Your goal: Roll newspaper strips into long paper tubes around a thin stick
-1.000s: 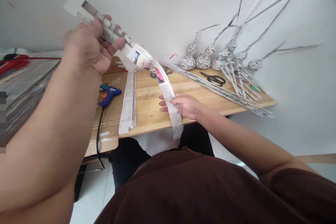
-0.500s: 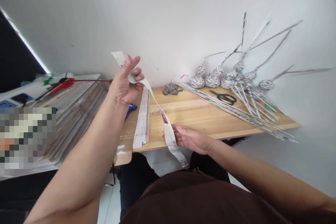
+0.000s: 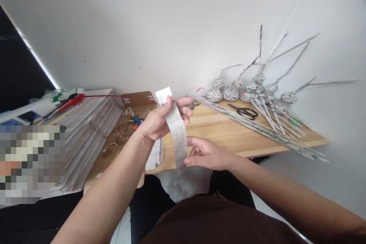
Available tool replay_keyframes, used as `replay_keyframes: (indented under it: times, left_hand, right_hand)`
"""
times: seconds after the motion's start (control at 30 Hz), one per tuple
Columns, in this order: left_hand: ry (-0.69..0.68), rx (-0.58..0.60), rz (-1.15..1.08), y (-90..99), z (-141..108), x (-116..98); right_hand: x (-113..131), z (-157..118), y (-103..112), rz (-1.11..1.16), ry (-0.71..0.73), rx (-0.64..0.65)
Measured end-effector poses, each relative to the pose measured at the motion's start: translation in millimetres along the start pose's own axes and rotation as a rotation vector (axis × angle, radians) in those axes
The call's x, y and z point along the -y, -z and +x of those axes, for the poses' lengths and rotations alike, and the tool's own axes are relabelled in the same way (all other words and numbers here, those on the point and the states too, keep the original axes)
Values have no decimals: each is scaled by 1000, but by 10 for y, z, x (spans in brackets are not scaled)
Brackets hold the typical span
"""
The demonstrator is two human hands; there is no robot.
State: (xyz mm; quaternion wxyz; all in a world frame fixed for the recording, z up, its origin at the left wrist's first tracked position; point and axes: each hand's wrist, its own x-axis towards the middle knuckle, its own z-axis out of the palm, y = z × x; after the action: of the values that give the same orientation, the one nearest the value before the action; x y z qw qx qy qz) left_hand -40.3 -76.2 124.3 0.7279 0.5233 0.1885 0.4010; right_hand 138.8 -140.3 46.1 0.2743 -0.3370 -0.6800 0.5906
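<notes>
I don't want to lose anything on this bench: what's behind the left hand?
Parts of a grey object, a blue tool and flat papers show around the left hand. Their remaining parts are covered, so I cannot tell their full shapes.

Newspaper strip (image 3: 177,134) — lower end blurred; blue tool (image 3: 138,120) — partly hidden.

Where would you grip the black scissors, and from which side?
By the looped handles, probably best from above with the right hand. The scissors lie flat, blades pointing left and loops to the right; the paper sticks along their near side make a low approach awkward.
</notes>
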Motion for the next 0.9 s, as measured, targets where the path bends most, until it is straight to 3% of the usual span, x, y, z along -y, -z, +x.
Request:
replay_keyframes:
  times: [0.13, 0.3, 0.43, 0.53, 0.63, 0.73, 0.83, 0.9]
  left_hand:
    - [45, -17, 45, 137, 81, 226]
    - [89, -252, 50, 439, 209, 543]
    - [153, -357, -6, 590, 328, 698]
    - [145, -392, -67, 693, 448, 749]
    - [100, -461, -142, 814, 591, 803]
    - [107, -481, -166, 911, 688, 877]
    - [127, -460, -161, 970, 689, 960]
    - [122, -426, -193, 1002, 656, 1012]
  right_hand:
    - [-151, 77, -105, -61, -77, -20]
    - [-326, 102, -105, -243, -243, -88]
    - [-266, 181, 22, -290, -298, -8]
    - [-205, 338, 261, -253, -272, -38]
    - [-246, 578, 624, -287, -153, -204]
    - [-375, 865, 977, -533, -64, -418]
    - [-494, 1192, 1216, -782, 102, -483]
    - [-540, 1435, 1312, -967, 119, -533]
